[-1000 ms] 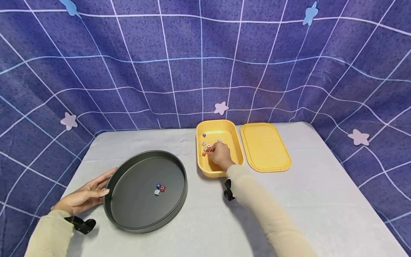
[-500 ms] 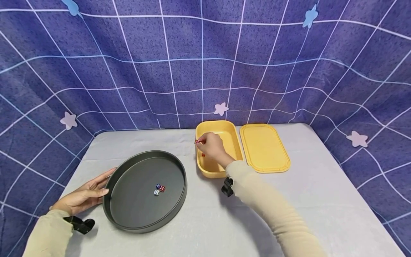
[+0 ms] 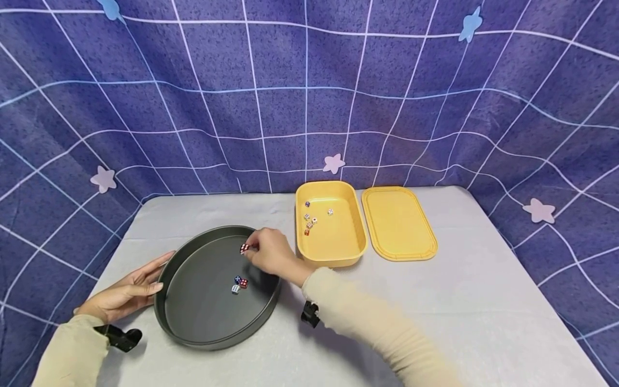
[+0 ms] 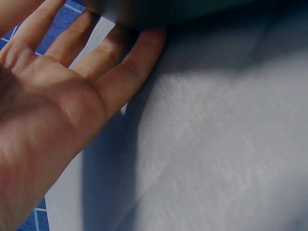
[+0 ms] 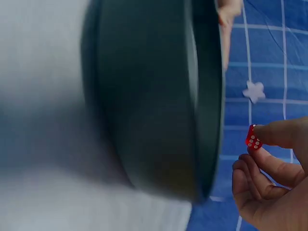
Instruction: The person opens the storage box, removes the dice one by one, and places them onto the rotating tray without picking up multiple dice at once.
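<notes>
My right hand (image 3: 272,252) pinches a red die (image 3: 244,248) between thumb and fingertips, above the right back part of a round dark baking pan (image 3: 198,317). The right wrist view shows this red die (image 5: 253,138) with its white pips. Inside the pan lie a blue die (image 3: 237,279), another red die (image 3: 244,284) and a white die (image 3: 235,289), close together. My left hand (image 3: 128,293) holds the pan's left side, thumb at the rim and fingers along the outer wall. In the left wrist view, the fingertips of my left hand (image 4: 62,96) are partly hidden by the pan.
A yellow tub (image 3: 345,236) stands right of the pan, with several small dice inside, mostly along its left side. Flat beside it lies a yellow lid (image 3: 398,223). Grey-white cloth (image 3: 464,312) covers the table; a blue gridded curtain (image 3: 271,107) hangs behind.
My right hand has lifted the red die out of the yellow tub and moved left and toward me, over the pan. The left hand stays at the pan's rim.
</notes>
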Motion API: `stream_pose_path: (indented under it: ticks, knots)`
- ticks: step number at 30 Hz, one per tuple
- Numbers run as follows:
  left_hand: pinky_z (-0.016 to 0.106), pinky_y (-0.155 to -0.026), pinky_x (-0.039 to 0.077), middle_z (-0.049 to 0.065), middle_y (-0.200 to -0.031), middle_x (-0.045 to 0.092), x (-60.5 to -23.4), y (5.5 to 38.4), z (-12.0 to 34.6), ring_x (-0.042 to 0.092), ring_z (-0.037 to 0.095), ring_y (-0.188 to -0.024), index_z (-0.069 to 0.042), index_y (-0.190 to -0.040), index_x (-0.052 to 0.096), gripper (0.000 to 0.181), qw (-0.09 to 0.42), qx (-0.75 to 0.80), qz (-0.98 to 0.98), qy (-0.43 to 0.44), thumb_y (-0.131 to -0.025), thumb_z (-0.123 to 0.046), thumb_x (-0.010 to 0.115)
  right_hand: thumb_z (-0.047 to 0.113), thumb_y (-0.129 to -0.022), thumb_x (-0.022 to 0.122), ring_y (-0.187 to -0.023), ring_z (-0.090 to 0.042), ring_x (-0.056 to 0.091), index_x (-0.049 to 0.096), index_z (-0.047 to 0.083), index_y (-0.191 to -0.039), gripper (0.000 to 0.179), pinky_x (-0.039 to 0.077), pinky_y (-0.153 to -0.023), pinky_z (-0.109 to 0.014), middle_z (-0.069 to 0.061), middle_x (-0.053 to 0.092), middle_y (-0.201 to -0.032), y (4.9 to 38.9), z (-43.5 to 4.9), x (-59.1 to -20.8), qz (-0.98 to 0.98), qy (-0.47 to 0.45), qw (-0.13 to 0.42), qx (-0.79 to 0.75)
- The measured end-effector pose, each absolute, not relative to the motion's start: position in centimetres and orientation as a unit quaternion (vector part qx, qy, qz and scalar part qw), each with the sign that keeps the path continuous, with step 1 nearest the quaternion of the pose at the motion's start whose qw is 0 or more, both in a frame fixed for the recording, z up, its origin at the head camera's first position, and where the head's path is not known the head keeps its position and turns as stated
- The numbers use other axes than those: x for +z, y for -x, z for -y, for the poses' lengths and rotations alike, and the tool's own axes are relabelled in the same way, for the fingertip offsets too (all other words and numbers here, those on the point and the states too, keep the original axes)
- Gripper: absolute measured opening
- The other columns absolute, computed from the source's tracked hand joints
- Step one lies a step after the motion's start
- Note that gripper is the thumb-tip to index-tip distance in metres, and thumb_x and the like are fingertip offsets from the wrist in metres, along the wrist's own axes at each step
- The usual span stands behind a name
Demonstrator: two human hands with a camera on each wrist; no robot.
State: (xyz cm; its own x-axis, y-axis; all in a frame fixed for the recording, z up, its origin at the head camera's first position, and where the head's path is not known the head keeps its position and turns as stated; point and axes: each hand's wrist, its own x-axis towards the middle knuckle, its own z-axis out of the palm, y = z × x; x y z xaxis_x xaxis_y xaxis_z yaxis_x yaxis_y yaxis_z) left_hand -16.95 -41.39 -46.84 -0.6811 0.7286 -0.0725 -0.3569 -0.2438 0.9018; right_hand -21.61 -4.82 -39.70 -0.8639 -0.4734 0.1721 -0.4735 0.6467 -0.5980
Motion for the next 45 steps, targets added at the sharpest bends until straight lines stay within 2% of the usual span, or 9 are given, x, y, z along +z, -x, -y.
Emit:
stream_pose_path:
  ticks: [5,12,19,31,36,45]
  knots:
    - [0.033,-0.104,0.04,-0.019,-0.151,0.031,-46.6,16.8,41.3,0.035,0.002,-0.135,-0.02,-0.154,-0.006,0.071,0.344,0.761,-0.519,-0.183,-0.099,0.011,0.026,0.023,-0.082,0.075,-0.069,-0.001,0.056,0.074,0.015,-0.089,0.01,0.042,-0.065,-0.016,0.009,0.069,-0.08,20.0,6.5,-41.3,0.91,-0.287,-0.004,0.3]
    - [0.034,-0.103,0.041,-0.02,-0.15,0.031,-46.6,16.9,41.4,0.036,0.001,-0.134,-0.019,-0.154,-0.006,0.072,0.338,0.753,-0.538,-0.173,-0.099,0.012,0.028,0.023,-0.083,0.074,-0.071,-0.004,0.053,0.073,0.017,-0.089,0.009,0.041,-0.064,-0.019,0.007,0.059,-0.077,18.7,7.6,-43.1,0.914,-0.299,0.003,0.273]
    - [0.037,-0.103,0.041,-0.018,-0.151,0.031,-46.7,16.9,41.3,0.036,0.004,-0.135,-0.02,-0.154,-0.007,0.072,0.347,0.761,-0.516,-0.184,-0.099,0.012,0.026,0.025,-0.085,0.073,-0.078,-0.006,0.059,0.074,0.019,-0.09,0.008,0.047,-0.071,-0.022,0.008,0.062,-0.082,18.4,7.9,-44.3,0.917,-0.301,0.017,0.26]
    - [0.038,-0.102,0.041,-0.02,-0.15,0.032,-46.8,17.0,41.4,0.038,0.005,-0.134,-0.021,-0.154,-0.007,0.072,0.352,0.76,-0.516,-0.181,-0.099,0.012,0.025,0.026,-0.087,0.071,-0.084,-0.008,0.062,0.075,0.02,-0.09,0.008,0.049,-0.077,-0.026,0.007,0.064,-0.085,18.5,8.5,-44.7,0.919,-0.317,0.02,0.232]
    - [0.038,-0.102,0.041,-0.021,-0.149,0.032,-46.8,17.0,41.6,0.038,0.003,-0.133,-0.022,-0.154,-0.008,0.072,0.352,0.755,-0.525,-0.173,-0.099,0.011,0.026,0.026,-0.086,0.071,-0.083,-0.008,0.061,0.075,0.019,-0.089,0.008,0.049,-0.076,-0.025,0.007,0.064,-0.084,18.7,8.7,-45.0,0.92,-0.323,0.025,0.223]
    - [0.037,-0.102,0.041,-0.023,-0.149,0.033,-46.7,16.9,41.5,0.038,0.002,-0.133,-0.024,-0.154,-0.007,0.072,0.356,0.751,-0.531,-0.165,-0.1,0.01,0.026,0.025,-0.084,0.072,-0.083,-0.009,0.063,0.075,0.013,-0.101,0.021,0.048,-0.072,-0.021,0.002,0.068,-0.088,19.6,7.8,-43.9,0.91,-0.304,0.026,0.281]
